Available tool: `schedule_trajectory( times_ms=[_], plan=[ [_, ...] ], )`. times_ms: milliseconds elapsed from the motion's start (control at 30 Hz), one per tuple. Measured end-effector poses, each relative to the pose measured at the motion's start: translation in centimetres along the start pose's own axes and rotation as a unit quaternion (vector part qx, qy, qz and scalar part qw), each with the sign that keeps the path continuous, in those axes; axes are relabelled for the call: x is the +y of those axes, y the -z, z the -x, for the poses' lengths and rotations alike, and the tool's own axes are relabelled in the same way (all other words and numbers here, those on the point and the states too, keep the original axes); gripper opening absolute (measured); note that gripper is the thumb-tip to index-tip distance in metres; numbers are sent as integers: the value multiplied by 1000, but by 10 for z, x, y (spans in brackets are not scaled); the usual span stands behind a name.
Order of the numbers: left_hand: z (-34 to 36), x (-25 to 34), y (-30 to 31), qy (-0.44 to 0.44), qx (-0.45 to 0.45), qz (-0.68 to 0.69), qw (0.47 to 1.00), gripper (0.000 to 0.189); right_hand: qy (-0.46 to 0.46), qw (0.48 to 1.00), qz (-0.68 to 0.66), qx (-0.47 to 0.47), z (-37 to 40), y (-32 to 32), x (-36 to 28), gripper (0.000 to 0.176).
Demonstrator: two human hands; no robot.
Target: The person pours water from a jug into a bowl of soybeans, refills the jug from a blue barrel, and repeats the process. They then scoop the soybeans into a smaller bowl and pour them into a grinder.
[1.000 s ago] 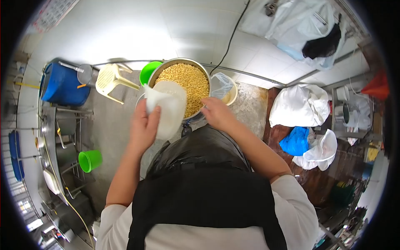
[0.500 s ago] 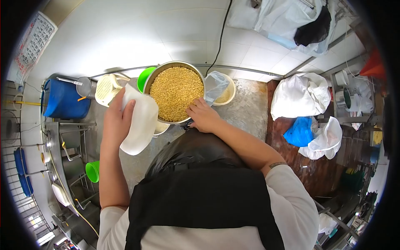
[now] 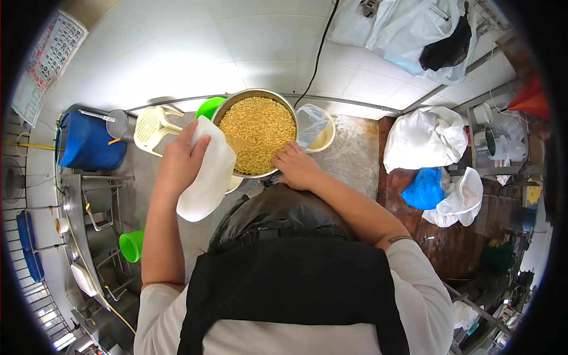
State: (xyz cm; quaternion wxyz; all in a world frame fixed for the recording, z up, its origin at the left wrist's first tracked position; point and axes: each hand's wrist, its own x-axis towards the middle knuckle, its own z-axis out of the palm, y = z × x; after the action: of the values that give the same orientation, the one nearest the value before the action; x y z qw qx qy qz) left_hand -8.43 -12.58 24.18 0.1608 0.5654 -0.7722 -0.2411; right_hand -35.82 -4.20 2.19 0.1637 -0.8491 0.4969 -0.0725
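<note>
A wide metal pot (image 3: 222, 106) is filled almost to its rim with pale yellow grains or split beans (image 3: 260, 127). My left hand (image 3: 181, 160), closed on the edge of a white plastic container (image 3: 206, 177), holds it tilted at the pot's left side. A tan streak (image 3: 239, 144) shows between the container's edge and the grains. My right hand (image 3: 297, 167) grips the pot's near right rim, fingertips over the grains.
Behind the pot stands a green bucket (image 3: 208, 107); right of it, a cream bucket (image 3: 330, 133) with a clear bag. A cream plastic stool (image 3: 152, 127) and blue bin (image 3: 92, 142) are on the left. White sacks (image 3: 425, 136) and a blue bag (image 3: 424, 189) lie right.
My left hand and the white container have shifted right, nearer the pot. The pot and my right hand sit slightly further right in view. A tan streak now shows at the container's edge.
</note>
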Motion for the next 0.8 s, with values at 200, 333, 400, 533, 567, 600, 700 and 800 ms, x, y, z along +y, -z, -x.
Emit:
schedule_trajectory(
  times_ms=[200, 333, 400, 533, 567, 600, 700, 800],
  plan=[
    [-7, -5, -3, 16, -17, -18, 1000, 54, -9, 999, 2, -32, -2, 5, -2, 70],
    [-8, -7, -3, 2, -24, -9, 1000, 54, -9, 1000, 1, -17, -3, 0, -2, 69],
    [-8, -7, -3, 0, -25, -9, 1000, 54, -8, 1000, 3, -14, -2, 0, -2, 69],
    [-5, -4, -1, 1, -21, 0, 1000, 55, -7, 1000, 1, -3, -1, 3, -5, 68],
    [-4, -3, 0, 4, -23, 5, 1000, 55, -9, 1000, 3, -5, -2, 2, -5, 68],
    [-4, -4, 0, 4, -21, 4, 1000, 55, -12, 1000, 6, -6, -2, 2, -5, 67],
    [-4, -3, 0, -8, -17, -1, 1000, 56, -11, 1000, 7, -1, -2, 0, -4, 67],
    [-4, 0, 0, 18, -32, -5, 999, 57, -7, 1000, 12, 11, -1, -4, -3, 67]
  ],
)
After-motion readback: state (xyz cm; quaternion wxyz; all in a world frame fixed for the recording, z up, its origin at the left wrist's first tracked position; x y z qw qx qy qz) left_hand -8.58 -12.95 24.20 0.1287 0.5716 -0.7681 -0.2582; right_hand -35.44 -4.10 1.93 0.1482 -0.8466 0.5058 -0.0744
